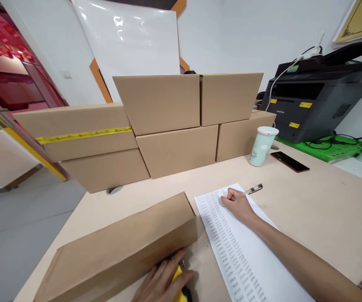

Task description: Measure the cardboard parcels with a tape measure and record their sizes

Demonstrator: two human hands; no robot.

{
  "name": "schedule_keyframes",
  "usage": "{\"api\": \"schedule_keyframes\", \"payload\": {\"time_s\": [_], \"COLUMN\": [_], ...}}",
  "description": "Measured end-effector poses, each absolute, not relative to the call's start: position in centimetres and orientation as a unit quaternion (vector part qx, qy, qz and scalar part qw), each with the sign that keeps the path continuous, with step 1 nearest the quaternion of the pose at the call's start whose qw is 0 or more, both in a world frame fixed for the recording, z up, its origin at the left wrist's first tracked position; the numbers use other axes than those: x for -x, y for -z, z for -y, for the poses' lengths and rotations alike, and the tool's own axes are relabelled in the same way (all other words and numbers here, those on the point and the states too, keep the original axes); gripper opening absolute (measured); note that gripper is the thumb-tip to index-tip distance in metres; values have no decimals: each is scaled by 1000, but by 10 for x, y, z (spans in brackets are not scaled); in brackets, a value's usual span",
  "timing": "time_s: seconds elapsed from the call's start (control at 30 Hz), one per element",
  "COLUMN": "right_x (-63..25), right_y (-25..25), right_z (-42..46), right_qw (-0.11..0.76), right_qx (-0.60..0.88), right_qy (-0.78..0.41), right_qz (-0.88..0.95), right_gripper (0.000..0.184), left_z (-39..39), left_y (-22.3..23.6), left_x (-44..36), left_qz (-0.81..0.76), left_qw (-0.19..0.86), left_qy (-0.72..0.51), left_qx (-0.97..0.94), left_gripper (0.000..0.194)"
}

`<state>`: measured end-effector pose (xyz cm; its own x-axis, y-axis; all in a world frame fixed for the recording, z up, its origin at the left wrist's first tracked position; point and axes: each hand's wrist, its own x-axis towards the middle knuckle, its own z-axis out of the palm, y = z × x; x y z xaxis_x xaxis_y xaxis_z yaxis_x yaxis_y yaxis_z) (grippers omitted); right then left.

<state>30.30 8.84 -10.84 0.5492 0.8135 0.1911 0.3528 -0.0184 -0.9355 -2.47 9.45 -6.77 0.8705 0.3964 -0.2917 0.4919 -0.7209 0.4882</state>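
My right hand (238, 206) pinches a clear-barrelled pen (255, 189). It rests on a long white sheet of paper (250, 251) covered in columns of small handwritten entries, near the sheet's top edge. At the bottom, my left hand (162, 279) is closed around a yellow and black tape measure (177, 281), mostly covered by the palm and fingers. Its fingertips reach the lower side of a long brown cardboard box (124, 235), which lies at an angle to the left of the paper.
Stacked cardboard boxes (177, 151) line the back of the table (319, 209), one with yellow tape (86, 135). A mint-green cup (261, 147) and a phone (289, 161) stand at the back right. Behind them, a black printer (313, 100) sits on a green base (329, 149).
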Motion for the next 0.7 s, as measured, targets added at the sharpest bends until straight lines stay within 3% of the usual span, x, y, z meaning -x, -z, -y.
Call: {"api": "schedule_keyframes", "payload": {"time_s": [0.27,0.4,0.5,0.7], "right_x": [-302,-304,-306,-308], "right_y": [107,104,103,105], "right_z": [-88,-86,-85,-84], "right_qw": [557,578,588,537], "right_qx": [686,644,608,656], "right_qy": [-206,-289,-341,-247], "right_qz": [421,409,411,470], "right_gripper": [32,23,29,23], "left_z": [-93,-91,-91,-91], "left_y": [64,63,62,70], "left_x": [25,25,25,26], "left_qz": [-238,-241,-243,-239], "left_qw": [299,286,288,282], "left_qy": [81,72,82,61], "left_qx": [-920,-924,-923,-927], "left_gripper": [53,49,48,49]}}
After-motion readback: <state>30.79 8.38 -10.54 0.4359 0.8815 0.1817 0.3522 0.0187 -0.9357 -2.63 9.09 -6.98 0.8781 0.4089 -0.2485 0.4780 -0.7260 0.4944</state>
